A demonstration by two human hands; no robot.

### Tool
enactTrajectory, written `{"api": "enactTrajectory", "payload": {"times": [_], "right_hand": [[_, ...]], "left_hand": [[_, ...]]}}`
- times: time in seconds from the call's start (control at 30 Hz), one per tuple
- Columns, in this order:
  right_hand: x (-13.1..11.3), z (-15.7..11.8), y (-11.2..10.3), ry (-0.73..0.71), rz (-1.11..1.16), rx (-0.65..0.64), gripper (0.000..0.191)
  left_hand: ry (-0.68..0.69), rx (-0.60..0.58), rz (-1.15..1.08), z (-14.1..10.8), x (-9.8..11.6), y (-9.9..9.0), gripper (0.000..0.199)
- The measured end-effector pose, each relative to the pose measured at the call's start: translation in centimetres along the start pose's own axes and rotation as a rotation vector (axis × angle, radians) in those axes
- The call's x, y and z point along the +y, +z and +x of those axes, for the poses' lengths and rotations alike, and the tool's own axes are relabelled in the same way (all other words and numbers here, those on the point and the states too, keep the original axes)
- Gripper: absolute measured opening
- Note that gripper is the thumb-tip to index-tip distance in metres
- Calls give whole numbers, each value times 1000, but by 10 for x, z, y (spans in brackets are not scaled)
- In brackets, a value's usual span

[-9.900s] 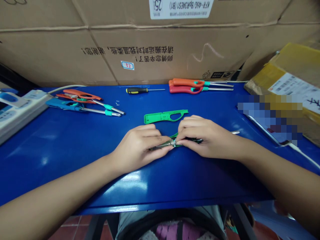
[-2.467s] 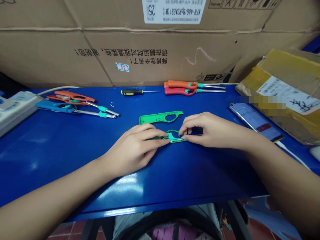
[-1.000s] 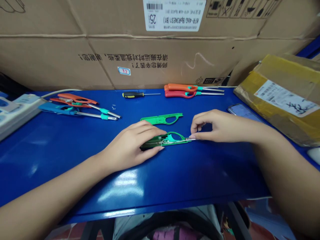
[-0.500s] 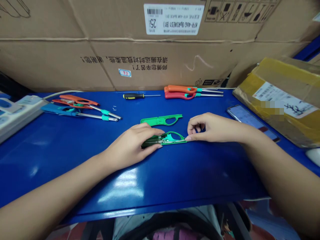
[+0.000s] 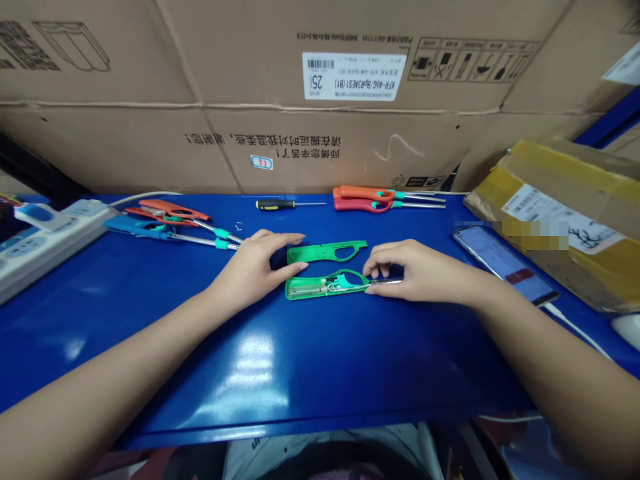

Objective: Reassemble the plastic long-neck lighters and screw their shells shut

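On the blue table lies an opened green gas lighter (image 5: 309, 295); its lower half-shell holds a clear fuel tank (image 5: 306, 287), a teal trigger (image 5: 346, 281) and thin white wires. Just beyond it is the separate green half-shell (image 5: 315, 253), hollow side up. My right hand (image 5: 417, 270) has thumb and fingers closed around the lighter's metal tube (image 5: 387, 281), at the front end. To the left of both shells, my left hand (image 5: 255, 267) is open, thumb and index finger apart, with nothing between them; its fingertips are close to the shells' rear ends.
Behind lie a yellow-black screwdriver (image 5: 277, 205), orange (image 5: 363, 194) and red (image 5: 357, 203) lighters. At left, more lighters, a blue one (image 5: 135, 226) included, lie beside a white power strip (image 5: 60, 230). A phone (image 5: 505, 263) and taped carton (image 5: 555, 193) are on the right.
My left hand has let go of the lighter's rear end and moved left, uncovering the fuel tank. My right hand stays at the front, and the metal tube now shows. The camera view has tilted up.
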State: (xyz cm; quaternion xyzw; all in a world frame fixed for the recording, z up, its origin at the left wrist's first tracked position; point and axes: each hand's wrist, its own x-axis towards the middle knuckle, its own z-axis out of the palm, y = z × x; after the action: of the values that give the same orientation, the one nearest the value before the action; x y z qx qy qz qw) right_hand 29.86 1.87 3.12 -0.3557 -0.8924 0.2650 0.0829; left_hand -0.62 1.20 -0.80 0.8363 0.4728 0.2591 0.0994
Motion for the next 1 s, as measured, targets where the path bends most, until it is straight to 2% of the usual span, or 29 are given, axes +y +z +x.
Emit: {"api": "enactTrajectory", "payload": {"times": [0.17, 0.33, 0.4, 0.5, 0.6, 0.7, 0.9, 1.0], "right_hand": [[5, -1, -4, 33, -95, 30, 17], [7, 0, -3, -22, -183, 176, 21], [5, 2, -3, 60, -81, 310, 27], [2, 5, -3, 257, 217, 479, 39], [-1, 7, -5, 394, 512, 416, 46], [-3, 7, -4, 439, 647, 321, 43], [-6, 8, -3, 420, 674, 363, 46], [-6, 8, -4, 418, 692, 395, 45]], "left_hand": [[-22, 26, -51, 2, -1, 0, 41], [-39, 195, -51, 1, 7, -7, 37], [12, 258, -31, 0, 12, -8, 35], [133, 312, -5, -3, 19, -9, 31], [257, 308, -10, -6, 25, -7, 27], [297, 299, -15, -7, 28, -6, 27], [211, 256, -85, -8, 31, -5, 30], [83, 223, -193, -8, 33, -4, 34]]}}
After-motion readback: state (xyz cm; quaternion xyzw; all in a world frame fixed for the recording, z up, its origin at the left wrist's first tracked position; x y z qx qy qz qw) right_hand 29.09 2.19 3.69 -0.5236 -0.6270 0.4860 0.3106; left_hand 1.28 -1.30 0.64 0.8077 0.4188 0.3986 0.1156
